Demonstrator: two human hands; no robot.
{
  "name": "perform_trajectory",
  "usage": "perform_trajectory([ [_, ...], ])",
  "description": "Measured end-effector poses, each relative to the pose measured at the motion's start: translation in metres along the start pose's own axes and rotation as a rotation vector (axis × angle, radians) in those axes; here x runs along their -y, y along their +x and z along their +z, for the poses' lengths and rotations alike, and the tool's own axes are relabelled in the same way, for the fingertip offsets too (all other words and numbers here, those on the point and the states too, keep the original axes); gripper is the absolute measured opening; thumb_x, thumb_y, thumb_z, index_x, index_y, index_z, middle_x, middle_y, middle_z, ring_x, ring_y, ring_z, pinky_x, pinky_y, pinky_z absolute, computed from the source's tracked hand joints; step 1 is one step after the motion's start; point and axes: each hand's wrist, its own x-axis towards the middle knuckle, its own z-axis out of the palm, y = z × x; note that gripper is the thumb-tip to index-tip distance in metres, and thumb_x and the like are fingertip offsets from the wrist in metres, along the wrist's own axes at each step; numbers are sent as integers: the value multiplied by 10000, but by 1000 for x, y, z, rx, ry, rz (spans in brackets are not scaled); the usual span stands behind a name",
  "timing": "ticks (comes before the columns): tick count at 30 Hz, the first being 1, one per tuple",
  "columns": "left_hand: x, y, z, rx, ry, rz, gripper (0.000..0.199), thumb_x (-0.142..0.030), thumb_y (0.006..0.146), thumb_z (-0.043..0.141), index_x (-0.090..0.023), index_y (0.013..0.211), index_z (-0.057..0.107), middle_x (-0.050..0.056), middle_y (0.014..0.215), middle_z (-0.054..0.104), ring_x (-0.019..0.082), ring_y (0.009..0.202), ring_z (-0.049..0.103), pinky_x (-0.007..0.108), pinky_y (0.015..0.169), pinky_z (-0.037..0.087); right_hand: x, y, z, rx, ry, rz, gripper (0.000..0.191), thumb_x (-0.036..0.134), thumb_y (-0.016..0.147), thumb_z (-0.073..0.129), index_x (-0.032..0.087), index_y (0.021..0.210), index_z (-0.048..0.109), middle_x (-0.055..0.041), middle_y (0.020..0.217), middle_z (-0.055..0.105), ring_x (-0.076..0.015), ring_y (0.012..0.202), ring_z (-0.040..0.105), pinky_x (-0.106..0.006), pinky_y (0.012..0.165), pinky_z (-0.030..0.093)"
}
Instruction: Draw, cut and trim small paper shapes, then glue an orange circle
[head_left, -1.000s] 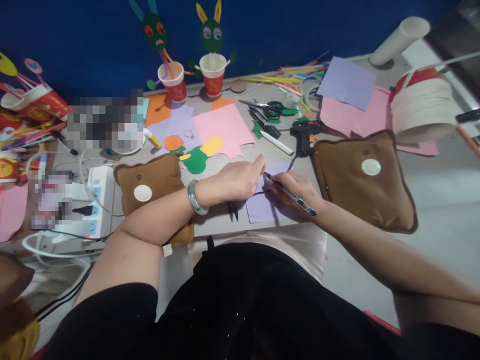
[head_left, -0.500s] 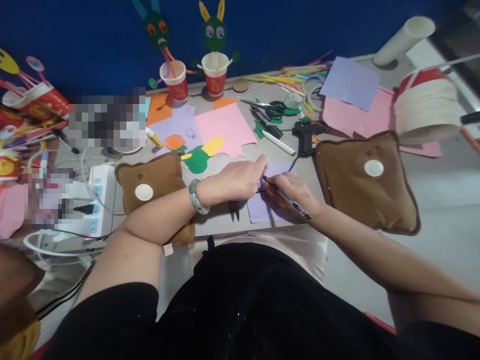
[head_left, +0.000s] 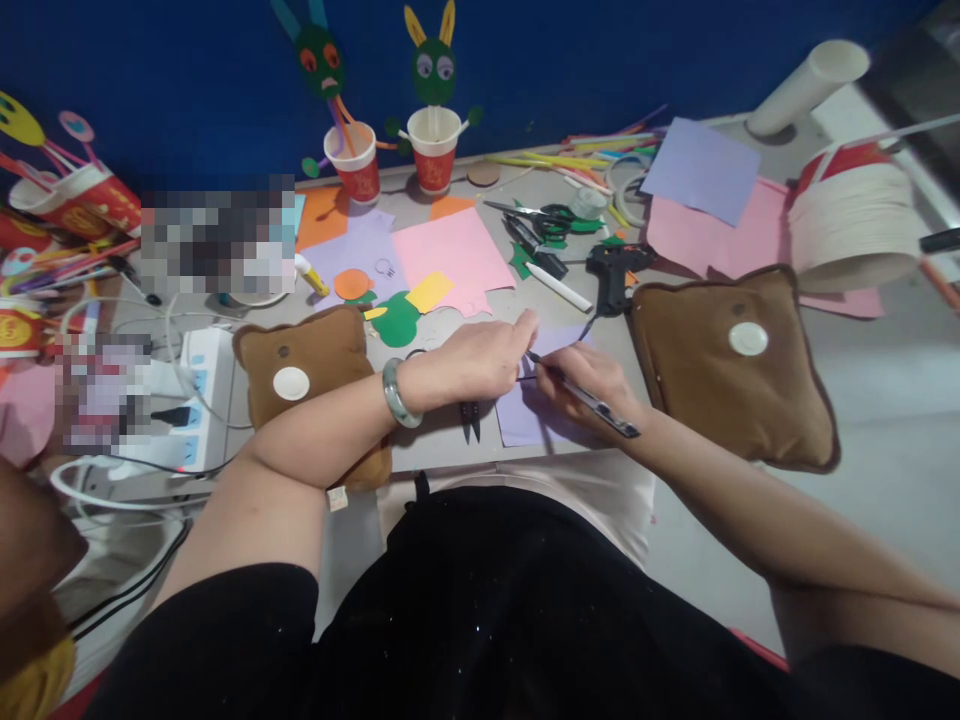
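Note:
In my right hand (head_left: 589, 385) is a black pen (head_left: 596, 402), its tip on a sheet of purple paper (head_left: 525, 422) at the table's front edge. My left hand (head_left: 499, 355), its fingers curled together, presses down at the paper's upper left; what may be under its fingers is hidden. Small black scissors (head_left: 470, 420) lie just below the left wrist, blades toward me, handles partly covered. Above the left hand are a green paper piece (head_left: 395, 320), a yellow piece (head_left: 430, 292) and a pink sheet (head_left: 454, 255).
Brown cushions lie at left (head_left: 307, 360) and right (head_left: 735, 370). A black glue gun (head_left: 611, 275) and a white marker (head_left: 559, 287) are beyond my right hand. Paper cups with figures (head_left: 435, 155) stand at the back. A power strip (head_left: 202, 400) and another person's arm are at left.
The pen's rear end has swung slightly right and down, with my right hand shifting a little. My left hand stays in about the same place.

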Motion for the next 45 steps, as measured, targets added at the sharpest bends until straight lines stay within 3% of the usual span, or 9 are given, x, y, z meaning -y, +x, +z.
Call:
perform_trajectory([
  [7,6,5,5,-41,-66,6,334,-134,928,448,-188,1256,482,116,1164,753,254,1035,710,374,841,512,5,-5,-2,-175,124,411,266,406,1089,468,257,1153,679,-95,930,812,-235,675,742,-411,663,610],
  [10,7,6,6,-76,-118,11,362,-109,912,442,-201,1259,488,99,1206,751,231,1068,710,362,883,522,2,3,-2,-201,194,508,199,380,1075,504,261,1136,652,-86,949,805,-226,697,750,-393,662,607],
  [12,7,7,7,-99,-141,12,365,-105,912,425,-201,1257,498,98,1218,750,231,1065,709,371,893,525,-2,8,-3,-139,215,498,139,342,992,626,254,1098,645,-79,946,800,-230,732,751,-376,654,597],
  [16,7,10,8,-118,-177,-25,334,-137,902,449,-182,1226,516,119,1225,745,258,1023,702,407,876,526,-9,17,2,-14,258,469,257,297,841,745,249,1062,623,-45,874,778,-223,733,728,-352,646,576],
  [23,14,17,15,-300,-339,-3,315,-106,844,460,-212,1133,528,99,1160,740,220,959,671,388,878,527,-7,29,11,-8,204,485,180,278,847,722,252,971,594,-28,822,755,-189,659,655,-327,597,521],
  [29,22,23,19,-433,-398,-22,321,-67,803,473,-210,1083,538,75,1012,737,213,914,666,380,849,505,-11,29,-3,-70,291,600,206,327,845,774,281,962,611,-24,897,785,-225,748,725,-371,680,587],
  [35,26,26,22,-448,-381,-51,346,-45,799,471,-218,1094,525,48,961,725,201,861,650,372,819,481,-16,21,-13,-27,296,662,236,400,826,821,304,939,636,-33,866,772,-293,774,750,-449,709,604],
  [45,20,23,19,-383,-319,-112,370,-41,834,455,-193,1163,531,78,1062,740,214,959,667,375,844,477,-16,24,-16,63,253,604,194,402,849,769,286,946,647,-64,867,782,-288,742,733,-460,693,591],
])
